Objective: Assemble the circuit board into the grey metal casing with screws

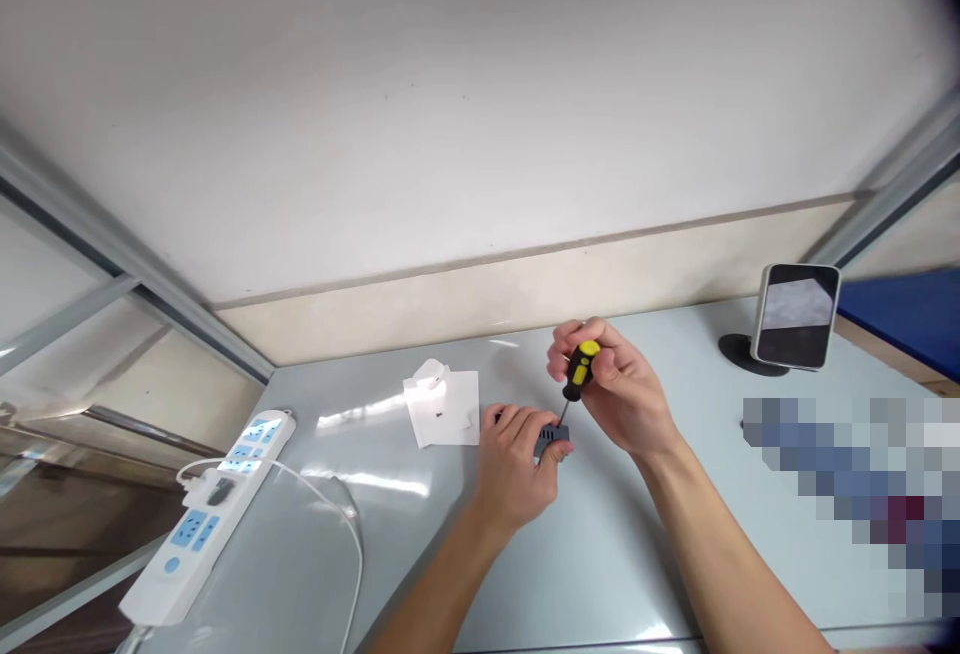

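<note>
My right hand (pixel 615 389) is closed round a small screwdriver (pixel 579 372) with a yellow and black handle, held nearly upright with its tip down. The tip meets a small dark grey slotted part (pixel 553 437). My left hand (pixel 517 469) grips that part and holds it down on the pale grey table (pixel 600 554). Just left of my hands lies a white sheet of paper (pixel 444 406) with a tiny dark screw (pixel 439 414) on it.
A white power strip (pixel 214 509) with blue sockets and a white cable (pixel 341 514) lies at the table's left edge. A phone on a round black stand (pixel 796 317) stands at the back right. A blurred-out area covers the right side. A white wall rises behind.
</note>
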### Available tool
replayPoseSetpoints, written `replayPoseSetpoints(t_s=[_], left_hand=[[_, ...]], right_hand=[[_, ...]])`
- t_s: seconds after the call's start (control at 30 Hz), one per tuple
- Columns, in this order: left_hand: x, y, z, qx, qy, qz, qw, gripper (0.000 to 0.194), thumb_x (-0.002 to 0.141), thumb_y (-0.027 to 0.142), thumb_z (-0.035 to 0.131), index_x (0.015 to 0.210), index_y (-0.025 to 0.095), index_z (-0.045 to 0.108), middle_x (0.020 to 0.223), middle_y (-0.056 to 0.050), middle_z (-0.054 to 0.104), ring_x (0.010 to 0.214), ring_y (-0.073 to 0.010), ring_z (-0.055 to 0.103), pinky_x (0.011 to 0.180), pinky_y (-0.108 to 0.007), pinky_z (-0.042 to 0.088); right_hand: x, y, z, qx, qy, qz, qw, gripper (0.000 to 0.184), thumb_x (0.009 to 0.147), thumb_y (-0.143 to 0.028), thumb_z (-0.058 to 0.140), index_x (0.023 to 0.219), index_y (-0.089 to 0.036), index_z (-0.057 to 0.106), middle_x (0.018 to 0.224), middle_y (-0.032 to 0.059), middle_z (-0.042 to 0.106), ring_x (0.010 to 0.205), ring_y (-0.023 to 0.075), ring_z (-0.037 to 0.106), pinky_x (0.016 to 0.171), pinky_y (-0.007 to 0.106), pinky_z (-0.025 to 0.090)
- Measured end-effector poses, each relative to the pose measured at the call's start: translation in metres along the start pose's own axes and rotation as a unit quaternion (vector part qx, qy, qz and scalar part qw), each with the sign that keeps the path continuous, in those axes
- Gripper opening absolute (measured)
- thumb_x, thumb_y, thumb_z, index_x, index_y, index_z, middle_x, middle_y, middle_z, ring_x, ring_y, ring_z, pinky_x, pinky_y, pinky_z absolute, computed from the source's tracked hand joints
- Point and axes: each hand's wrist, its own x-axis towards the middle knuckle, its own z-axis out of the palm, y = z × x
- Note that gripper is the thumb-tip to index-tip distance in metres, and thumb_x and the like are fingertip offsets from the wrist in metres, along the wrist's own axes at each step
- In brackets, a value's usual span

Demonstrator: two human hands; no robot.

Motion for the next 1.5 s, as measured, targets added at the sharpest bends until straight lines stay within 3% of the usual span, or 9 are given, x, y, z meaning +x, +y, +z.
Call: replayPoseSetpoints(t_s=[0.1,0.27,0.43,0.57,0.73,0.83,1.0,1.23,1.5], left_hand=[[0.0,0.001,0.0,-0.001,0.005,0.0,1.0,0.006,0.099,0.025,0.067,0.103,0.023,0.065,0.091,0.0,0.077,0.082,-0.0204,0.065,0.089,-0.04,0.042],[0.0,0.0,0.0,-0.002,0.001,-0.007,1.0,0.01,0.098,0.024,0.069,0.106,0.023,0.063,0.091,0.0,0.076,0.082,-0.0204,0.065,0.088,-0.039,0.042],[-0.001,0.0,0.001,0.004,-0.009,-0.008,1.0,0.009,0.099,0.025,0.066,0.107,0.022,0.062,0.093,-0.002,0.075,0.085,-0.0217,0.065,0.089,-0.04,0.041],[-0.001,-0.001,0.0,0.025,-0.024,-0.001,0.999,0.01,0.1,0.028,0.065,0.106,0.022,0.062,0.093,-0.003,0.073,0.085,-0.0224,0.063,0.086,-0.04,0.04],[-0.001,-0.001,-0.002,0.067,-0.033,-0.005,0.997,0.015,0.097,0.033,0.068,0.103,0.021,0.06,0.097,-0.006,0.069,0.088,-0.0243,0.06,0.08,-0.039,0.039],[-0.001,-0.001,-0.002,0.078,-0.034,-0.007,0.996,0.018,0.097,0.034,0.069,0.103,0.021,0.058,0.096,-0.006,0.066,0.088,-0.0249,0.058,0.08,-0.039,0.04],[-0.001,-0.001,-0.001,0.091,-0.037,-0.003,0.995,0.015,0.097,0.031,0.066,0.101,0.02,0.056,0.095,-0.006,0.065,0.088,-0.0255,0.056,0.08,-0.041,0.04],[-0.001,-0.001,0.0,0.124,-0.051,0.005,0.991,0.014,0.092,0.021,0.065,0.101,0.02,0.055,0.095,-0.007,0.063,0.089,-0.0273,0.056,0.08,-0.042,0.04],[0.0,0.001,0.001,0.138,-0.055,0.01,0.989,0.017,0.087,0.013,0.064,0.098,0.021,0.054,0.09,-0.006,0.061,0.087,-0.027,0.056,0.079,-0.042,0.041]], right_hand=[[-0.001,0.003,0.002,-0.002,0.006,0.025,1.0,0.032,0.095,-0.055,0.071,0.093,-0.023,0.072,0.08,0.0039,0.06,0.072,0.019,0.057,0.066,0.036,0.045],[0.0,0.004,0.009,0.071,0.05,0.055,0.995,0.033,0.101,-0.063,0.056,0.104,-0.031,0.063,0.059,-0.006,0.041,0.05,0.013,0.031,0.051,0.029,0.028],[-0.001,0.006,0.004,0.021,0.006,0.027,0.999,0.035,0.09,-0.06,0.076,0.098,-0.028,0.064,0.082,-0.0012,0.054,0.06,0.0129,0.045,0.059,0.032,0.036],[-0.002,0.01,0.002,0.003,0.004,0.03,1.0,0.034,0.096,-0.056,0.069,0.092,-0.023,0.068,0.082,0.0035,0.06,0.07,0.0178,0.055,0.066,0.035,0.042],[0.0,0.007,0.01,0.067,0.049,0.065,0.994,0.034,0.1,-0.064,0.059,0.101,-0.03,0.061,0.058,-0.0067,0.04,0.049,0.0124,0.027,0.051,0.028,0.025],[0.0,0.004,0.01,0.054,0.02,0.049,0.997,0.043,0.091,-0.071,0.067,0.103,-0.031,0.059,0.067,-0.0052,0.046,0.053,0.0127,0.033,0.054,0.03,0.028],[-0.002,0.005,0.005,-0.028,-0.024,0.023,0.999,0.034,0.092,-0.058,0.074,0.094,-0.024,0.068,0.089,0.0043,0.06,0.075,0.019,0.056,0.065,0.035,0.04],[-0.003,0.006,0.011,0.08,0.012,0.067,0.995,0.03,0.104,-0.058,0.056,0.103,-0.029,0.064,0.059,-0.0058,0.043,0.05,0.0127,0.03,0.054,0.029,0.027],[-0.004,0.0,0.002,0.0,-0.028,0.026,0.999,0.033,0.091,-0.055,0.075,0.09,-0.022,0.07,0.086,0.0048,0.062,0.076,0.0196,0.057,0.067,0.035,0.042]])
